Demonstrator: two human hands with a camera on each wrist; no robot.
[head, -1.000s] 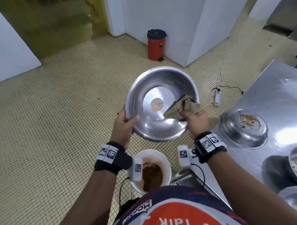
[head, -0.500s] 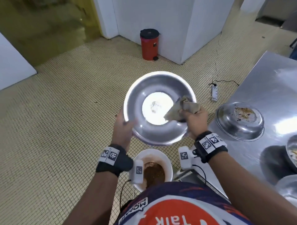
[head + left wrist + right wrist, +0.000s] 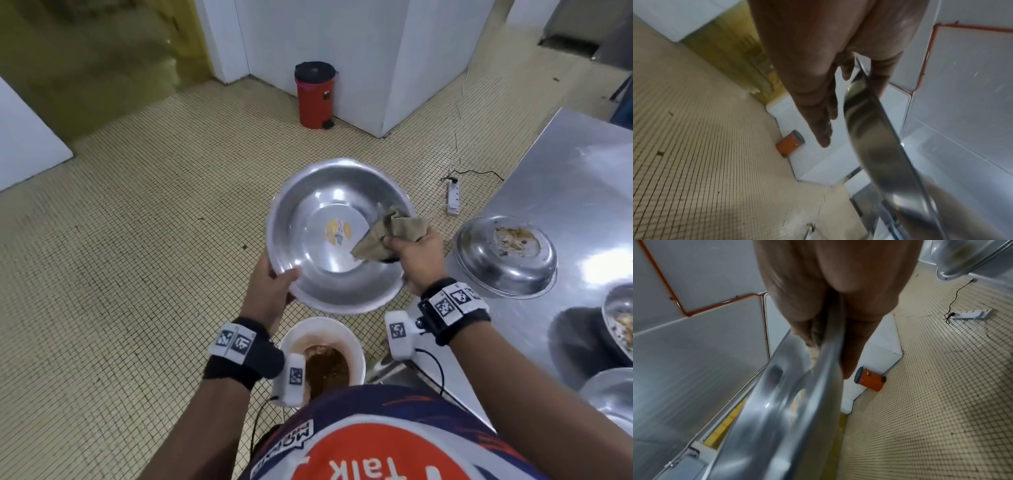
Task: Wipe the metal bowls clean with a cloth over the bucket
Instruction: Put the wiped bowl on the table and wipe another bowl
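Observation:
A shiny metal bowl point(image 3: 329, 240) is held in the air, tilted toward me, over a white bucket point(image 3: 356, 346) of brown waste on the floor. My left hand point(image 3: 272, 287) grips its lower left rim, thumb inside and fingers behind, as the left wrist view shows edge-on along the bowl point(image 3: 875, 138). My right hand point(image 3: 412, 251) pinches a crumpled tan cloth point(image 3: 383, 233) against the inside of the right wall, with the fingers behind the rim. In the right wrist view a little of the cloth point(image 3: 817, 332) shows beside the bowl rim point(image 3: 797, 402).
A steel table point(image 3: 575, 171) stands at the right and carries a metal bowl with food scraps point(image 3: 507, 257). Two more bowls point(image 3: 620, 325) sit at its near right edge. A red pedal bin point(image 3: 313, 96) and a power strip point(image 3: 454, 195) are on the tiled floor.
The bowl has tilted a little between my hands and its glare has shifted. The cloth stays at the right wall, and both grips are the same.

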